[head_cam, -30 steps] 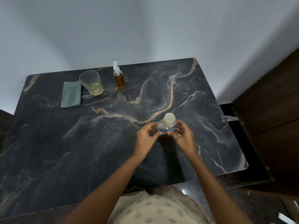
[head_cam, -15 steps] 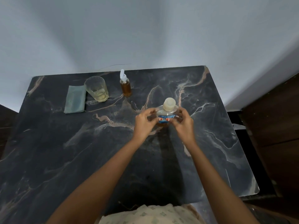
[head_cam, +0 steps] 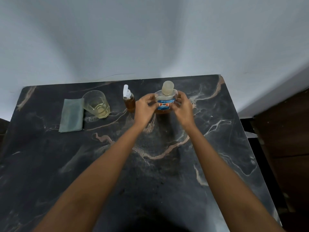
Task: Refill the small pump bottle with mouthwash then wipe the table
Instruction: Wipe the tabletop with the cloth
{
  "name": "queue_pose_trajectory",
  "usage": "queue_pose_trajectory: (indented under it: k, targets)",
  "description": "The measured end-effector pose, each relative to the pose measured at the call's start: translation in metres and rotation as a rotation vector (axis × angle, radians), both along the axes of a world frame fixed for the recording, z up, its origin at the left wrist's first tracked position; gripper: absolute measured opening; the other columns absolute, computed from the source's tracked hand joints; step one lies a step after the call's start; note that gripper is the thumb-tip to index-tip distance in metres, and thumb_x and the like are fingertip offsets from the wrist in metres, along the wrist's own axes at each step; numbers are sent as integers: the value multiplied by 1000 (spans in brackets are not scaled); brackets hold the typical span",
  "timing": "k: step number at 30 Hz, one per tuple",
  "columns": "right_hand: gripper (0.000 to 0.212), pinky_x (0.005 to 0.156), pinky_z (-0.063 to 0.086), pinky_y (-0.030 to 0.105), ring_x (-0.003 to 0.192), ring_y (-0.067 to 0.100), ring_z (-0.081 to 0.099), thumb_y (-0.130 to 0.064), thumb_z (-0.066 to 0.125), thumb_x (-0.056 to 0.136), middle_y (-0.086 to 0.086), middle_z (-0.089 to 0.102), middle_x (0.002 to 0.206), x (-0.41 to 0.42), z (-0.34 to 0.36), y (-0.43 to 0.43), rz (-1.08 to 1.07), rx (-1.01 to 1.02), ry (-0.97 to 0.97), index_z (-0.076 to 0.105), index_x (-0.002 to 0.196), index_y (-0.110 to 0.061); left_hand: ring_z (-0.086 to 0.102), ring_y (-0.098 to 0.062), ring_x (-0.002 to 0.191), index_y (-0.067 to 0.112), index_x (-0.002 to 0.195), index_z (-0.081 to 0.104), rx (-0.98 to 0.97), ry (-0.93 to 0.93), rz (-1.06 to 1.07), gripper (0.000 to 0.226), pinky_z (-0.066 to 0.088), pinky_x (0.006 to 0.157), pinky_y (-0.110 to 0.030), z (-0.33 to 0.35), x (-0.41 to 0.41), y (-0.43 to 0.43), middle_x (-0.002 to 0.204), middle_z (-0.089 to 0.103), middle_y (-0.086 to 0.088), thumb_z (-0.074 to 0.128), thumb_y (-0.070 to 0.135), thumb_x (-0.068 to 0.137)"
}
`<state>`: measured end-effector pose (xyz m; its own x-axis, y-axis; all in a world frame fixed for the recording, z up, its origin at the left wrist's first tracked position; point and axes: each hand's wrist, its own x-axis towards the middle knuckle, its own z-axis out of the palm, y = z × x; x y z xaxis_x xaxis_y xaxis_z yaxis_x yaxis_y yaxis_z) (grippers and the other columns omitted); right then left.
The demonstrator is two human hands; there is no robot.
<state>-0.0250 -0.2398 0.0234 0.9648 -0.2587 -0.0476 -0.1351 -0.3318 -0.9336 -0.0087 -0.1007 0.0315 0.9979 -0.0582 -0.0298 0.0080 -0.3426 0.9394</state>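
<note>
Dark marble-patterned table [head_cam: 167, 173] set against a pale wall; brown furniture stands beyond the right hand's side.

Both arms reach forward to the far part of the table. The left hand [head_cam: 144, 108] and right hand [head_cam: 181, 108] are clamped from opposite sides on the mouthwash bottle [head_cam: 164, 104], fingertips pressing its labelled wall. The bottle stands upright, capped, with amber liquid visible low in its body. Whether its base rests on the surface or sits just above it cannot be determined.

The small pump bottle [head_cam: 129, 102] stands just beside the left hand, on its outer side, pump head fitted, amber contents showing. Further out on that side is a drinking glass [head_cam: 97, 104] holding a little pale liquid, and touching or nearly touching it, a folded cloth [head_cam: 71, 115].

Risks assessed:
- The left knuckles are very close to the pump bottle. It is narrow and tall; a sideways brush would likely topple it.
- The grip is by fingertips only on a smooth wall. A slip would drop a part-filled container.
- Pouring from a wide mouth into the narrow neck is likely to spill.
- The glass sits within the sweep path to the cloth and could be knocked during wiping.
</note>
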Motion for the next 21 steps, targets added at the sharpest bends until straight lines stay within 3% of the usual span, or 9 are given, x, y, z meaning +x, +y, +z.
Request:
queue_pose_trajectory:
  k: [12,16,21]
  targets:
    - [49,83,42,17,113,17,53,-7,65,81,12,55,127,31,-14,2,-17,-77,43,44,126,-9,58,-19,112,6,118,56,85,53,11,39,46,90,-25,-15,33,-2,121,61,-12,64,5,80]
    - [50,84,42,18,114,18,52,-8,65,81,12,55,127,33,-17,3,-18,-79,45,43,126,-8,58,-18,112,6,118,55,67,64,2,38,45,84,-17,-18,35,-1,121,61,-11,64,5,81]
    - [52,87,41,20,112,14,51,-9,67,80,11,56,127,33,-18,3,-15,-84,50,44,126,-9,57,-19,113,6,119,54,41,82,-2,39,47,92,-27,-18,34,-1,123,60,-11,63,5,81]
